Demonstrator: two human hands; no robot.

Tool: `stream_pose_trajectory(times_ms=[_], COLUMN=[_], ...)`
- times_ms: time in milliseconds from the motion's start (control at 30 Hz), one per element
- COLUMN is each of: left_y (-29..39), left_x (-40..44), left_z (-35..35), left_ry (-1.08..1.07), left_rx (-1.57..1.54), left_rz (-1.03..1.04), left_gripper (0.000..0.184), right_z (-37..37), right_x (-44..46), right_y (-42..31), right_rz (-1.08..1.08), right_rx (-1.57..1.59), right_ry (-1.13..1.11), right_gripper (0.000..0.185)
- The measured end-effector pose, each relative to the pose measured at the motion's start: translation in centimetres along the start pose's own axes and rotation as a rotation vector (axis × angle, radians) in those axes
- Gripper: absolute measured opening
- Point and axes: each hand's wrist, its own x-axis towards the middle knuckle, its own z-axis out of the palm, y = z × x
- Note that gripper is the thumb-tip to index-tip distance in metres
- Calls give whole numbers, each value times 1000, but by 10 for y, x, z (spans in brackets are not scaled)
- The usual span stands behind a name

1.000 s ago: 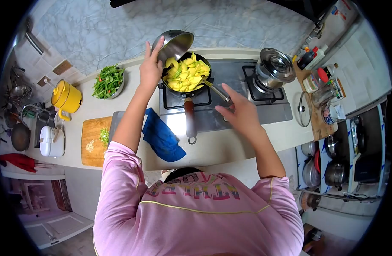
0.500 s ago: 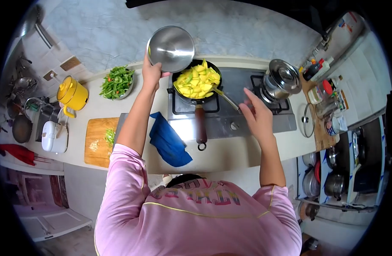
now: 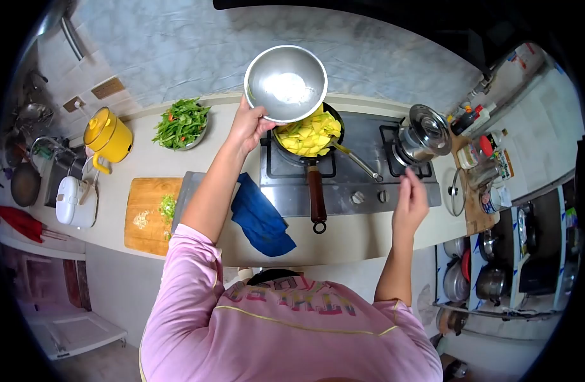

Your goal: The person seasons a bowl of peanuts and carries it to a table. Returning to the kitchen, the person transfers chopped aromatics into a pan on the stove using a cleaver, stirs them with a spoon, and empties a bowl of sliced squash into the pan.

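Note:
My left hand [image 3: 246,127] grips the rim of a metal bowl [image 3: 286,83], which is tipped above the back of the wok. A small green bit clings inside the bowl's left wall. Beneath it a black wok [image 3: 342,127] with a brown wooden handle [image 3: 315,191] sits on the left burner, heaped with yellow slices [image 3: 310,135]. A spatula [image 3: 356,159] rests in the wok, its metal handle pointing right. Near the stove's front right, my right hand [image 3: 409,202] is raised and holds nothing; its loosely bent fingers are slightly blurred.
A lidded steel pot [image 3: 423,137] stands on the right burner. Cut green vegetables [image 3: 181,124] fill a bowl on the left counter. A blue cloth [image 3: 260,216], a cutting board [image 3: 143,204] with chopped bits, a yellow pot [image 3: 108,140] and a glass lid [image 3: 457,192] are around.
The bowl in my left hand has moved right, over the back of the wok. My right hand has drawn back from the spatula handle, and its fingers have bent. The whole view has shifted slightly.

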Motion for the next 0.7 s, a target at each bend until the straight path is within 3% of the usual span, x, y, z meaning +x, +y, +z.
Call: stream_pose_trajectory(times_ms=[100, 200, 233, 300, 400, 467, 600, 700], left_y=[-5, -17, -24, -23, -22, -28, -16, -9], left_x=[-8, -6, -4, -9, -6, 0, -9, -15], left_z=[22, 39, 41, 50, 54, 44, 31, 6], left_ry=[-29, -33, -47, -48, 5, 54, 4, 13], left_rx=[111, 228, 269, 405, 701, 881, 659, 223], left_rz=[54, 157, 242, 302, 478, 605, 402, 145], left_gripper=[72, 84, 86, 85, 81, 80, 85, 87], right_z=[20, 102, 138, 186, 212, 221, 212, 200], right_x=[29, 57, 63, 73, 81, 83, 78, 70], right_y=[-69, -102, -92, -88, -93, -83, -76, -58], right_rz=[61, 259, 303, 311, 579, 519, 474, 174], right_rx=[339, 688, 801, 605, 775, 848, 815, 461], right_ry=[-27, -477, -520, -455, -568, -583, -535, -464], right_gripper=[24, 34, 36, 33, 25, 25, 21, 15])
